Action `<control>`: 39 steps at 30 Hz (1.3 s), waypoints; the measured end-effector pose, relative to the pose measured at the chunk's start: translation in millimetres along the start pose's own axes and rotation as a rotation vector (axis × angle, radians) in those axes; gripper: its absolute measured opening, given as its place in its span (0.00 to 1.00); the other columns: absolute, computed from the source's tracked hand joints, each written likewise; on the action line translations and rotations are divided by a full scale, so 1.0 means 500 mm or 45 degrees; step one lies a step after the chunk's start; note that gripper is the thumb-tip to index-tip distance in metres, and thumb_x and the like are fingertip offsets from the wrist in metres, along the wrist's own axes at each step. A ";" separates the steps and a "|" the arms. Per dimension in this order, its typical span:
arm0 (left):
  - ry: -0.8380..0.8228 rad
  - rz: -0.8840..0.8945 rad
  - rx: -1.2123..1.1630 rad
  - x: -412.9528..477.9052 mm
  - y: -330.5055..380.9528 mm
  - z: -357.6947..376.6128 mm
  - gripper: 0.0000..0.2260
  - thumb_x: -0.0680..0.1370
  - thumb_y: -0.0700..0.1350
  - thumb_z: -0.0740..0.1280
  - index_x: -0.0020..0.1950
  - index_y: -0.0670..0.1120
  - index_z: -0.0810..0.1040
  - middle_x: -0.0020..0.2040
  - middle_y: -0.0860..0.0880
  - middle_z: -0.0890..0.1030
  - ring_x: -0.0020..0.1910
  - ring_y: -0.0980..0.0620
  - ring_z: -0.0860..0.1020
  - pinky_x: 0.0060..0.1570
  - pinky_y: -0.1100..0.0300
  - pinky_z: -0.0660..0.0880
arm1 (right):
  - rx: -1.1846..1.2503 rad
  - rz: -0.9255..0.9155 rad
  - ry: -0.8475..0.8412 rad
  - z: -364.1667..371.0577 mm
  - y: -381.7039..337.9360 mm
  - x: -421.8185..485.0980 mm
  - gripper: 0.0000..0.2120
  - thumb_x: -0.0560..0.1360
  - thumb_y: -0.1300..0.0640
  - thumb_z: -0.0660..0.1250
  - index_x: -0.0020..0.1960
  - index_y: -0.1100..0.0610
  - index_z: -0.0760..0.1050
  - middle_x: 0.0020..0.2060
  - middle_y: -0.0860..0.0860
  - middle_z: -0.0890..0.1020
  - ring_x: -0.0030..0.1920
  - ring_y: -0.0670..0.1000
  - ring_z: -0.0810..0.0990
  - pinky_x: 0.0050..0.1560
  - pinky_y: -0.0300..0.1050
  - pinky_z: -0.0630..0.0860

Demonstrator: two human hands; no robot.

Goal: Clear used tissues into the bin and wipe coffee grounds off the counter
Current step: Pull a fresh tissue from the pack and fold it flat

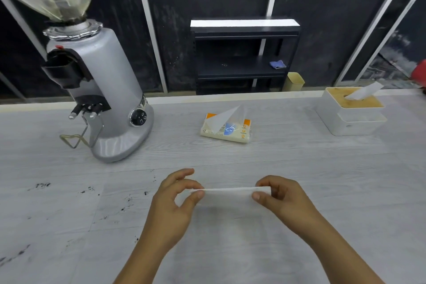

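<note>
A white tissue [227, 197] is stretched flat between my two hands just above the pale wood-grain counter [322, 168]. My left hand [176, 200] pinches its left edge between thumb and fingers. My right hand [280, 198] pinches its right edge the same way. Dark coffee grounds [129, 200] lie scattered over the counter to the left of my hands, with more grounds [39, 185] further left. A soft tissue pack [226, 128] with a sheet sticking up lies behind my hands.
A silver coffee grinder [103, 99] with a clear hopper stands at the back left. A white tissue box [350, 110] with a wooden lid sits at the back right. Beyond the counter are a black shelf [244, 53] and a small yellow bin [295, 82] on the floor.
</note>
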State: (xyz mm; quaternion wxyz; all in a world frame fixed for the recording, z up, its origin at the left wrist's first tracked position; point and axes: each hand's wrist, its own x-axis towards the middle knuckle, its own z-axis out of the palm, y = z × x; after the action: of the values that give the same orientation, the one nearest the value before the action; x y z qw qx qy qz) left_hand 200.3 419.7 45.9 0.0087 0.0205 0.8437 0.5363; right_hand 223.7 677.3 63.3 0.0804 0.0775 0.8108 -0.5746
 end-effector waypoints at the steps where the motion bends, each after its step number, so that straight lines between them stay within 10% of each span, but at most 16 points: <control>1: -0.015 -0.004 -0.022 -0.003 0.007 -0.001 0.05 0.76 0.46 0.73 0.46 0.56 0.84 0.57 0.66 0.81 0.59 0.65 0.76 0.58 0.65 0.70 | 0.038 0.000 0.013 -0.004 -0.004 -0.003 0.03 0.73 0.56 0.74 0.42 0.49 0.82 0.30 0.47 0.79 0.32 0.47 0.75 0.37 0.41 0.71; 5: -0.049 -0.018 0.004 0.011 0.024 0.014 0.05 0.78 0.45 0.71 0.46 0.56 0.83 0.38 0.62 0.82 0.41 0.61 0.79 0.41 0.73 0.72 | 0.096 0.021 0.105 -0.012 -0.007 0.005 0.07 0.74 0.58 0.73 0.44 0.46 0.82 0.37 0.53 0.85 0.39 0.52 0.84 0.41 0.45 0.77; 11: -0.080 -0.021 0.240 0.076 -0.014 0.082 0.06 0.78 0.46 0.70 0.52 0.58 0.83 0.38 0.60 0.82 0.44 0.66 0.77 0.40 0.76 0.71 | -0.197 0.072 0.186 -0.002 0.054 0.061 0.09 0.74 0.56 0.71 0.47 0.41 0.79 0.41 0.47 0.85 0.42 0.48 0.83 0.44 0.49 0.82; 17: -0.125 0.023 0.436 0.103 -0.071 0.118 0.09 0.77 0.46 0.71 0.55 0.55 0.83 0.45 0.56 0.81 0.44 0.61 0.77 0.46 0.74 0.69 | -0.436 -0.005 0.163 0.017 0.124 0.089 0.16 0.73 0.58 0.71 0.58 0.45 0.77 0.45 0.42 0.80 0.38 0.44 0.78 0.47 0.43 0.79; 22: -0.040 0.289 0.691 0.102 -0.105 0.128 0.17 0.71 0.43 0.76 0.59 0.53 0.83 0.60 0.55 0.80 0.60 0.52 0.71 0.61 0.53 0.70 | -0.936 -0.233 0.338 0.035 0.144 0.093 0.25 0.71 0.52 0.68 0.68 0.49 0.73 0.66 0.50 0.72 0.65 0.55 0.68 0.62 0.56 0.70; 26: -0.137 0.384 0.805 0.090 -0.128 0.129 0.14 0.72 0.48 0.74 0.58 0.55 0.83 0.59 0.57 0.79 0.61 0.53 0.69 0.58 0.55 0.64 | -1.087 -0.487 -0.044 0.067 0.152 0.085 0.27 0.79 0.49 0.56 0.77 0.49 0.60 0.79 0.48 0.56 0.79 0.52 0.50 0.76 0.54 0.52; 39: -0.157 0.375 0.718 0.063 -0.127 0.072 0.13 0.77 0.51 0.65 0.60 0.54 0.82 0.59 0.58 0.79 0.61 0.53 0.70 0.59 0.55 0.64 | -1.203 -0.467 -0.075 0.103 0.170 0.069 0.28 0.82 0.45 0.47 0.80 0.51 0.49 0.80 0.46 0.50 0.80 0.50 0.43 0.78 0.54 0.44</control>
State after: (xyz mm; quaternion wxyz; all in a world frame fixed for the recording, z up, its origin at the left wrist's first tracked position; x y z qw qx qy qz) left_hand 168.7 426.7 -26.6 -0.0237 0.1764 0.9449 0.2747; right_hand 210.8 657.5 -39.5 0.0271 -0.1273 0.9798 -0.1518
